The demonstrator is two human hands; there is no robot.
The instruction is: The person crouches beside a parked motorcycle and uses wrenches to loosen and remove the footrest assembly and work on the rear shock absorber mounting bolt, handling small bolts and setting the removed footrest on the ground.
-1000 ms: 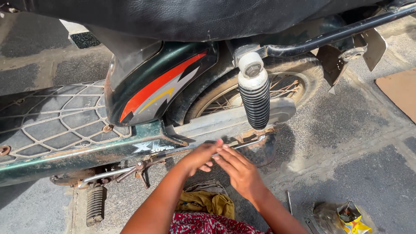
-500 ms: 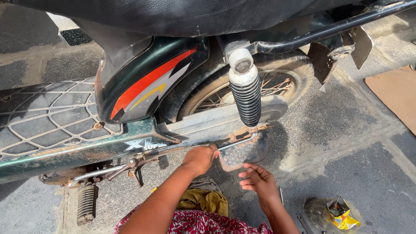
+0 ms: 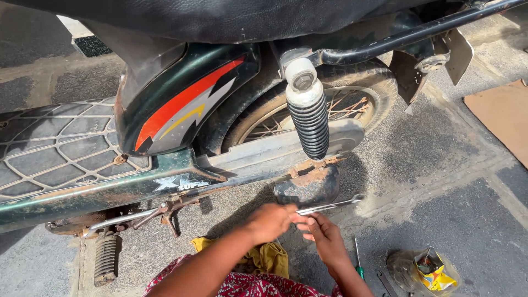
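Both hands hold one long metal wrench (image 3: 330, 207) under the motorbike's one black spring (image 3: 311, 124): left hand (image 3: 269, 221) closed, right hand (image 3: 324, 235) pinching. One screwdriver (image 3: 357, 258) lies on the ground.

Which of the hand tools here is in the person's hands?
The long silver spanner, gripped by both hands below the shock absorber; the green-handled screwdriver lies untouched on the ground.

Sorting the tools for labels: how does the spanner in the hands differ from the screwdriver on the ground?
The spanner is flat bare metal; the screwdriver is a thin shaft with a green handle. The spanner is off the ground, near level, gripped by the left hand and touched by the right hand; the screwdriver lies untouched on the pavement. Both are slim hand tools beside the rear wheel.
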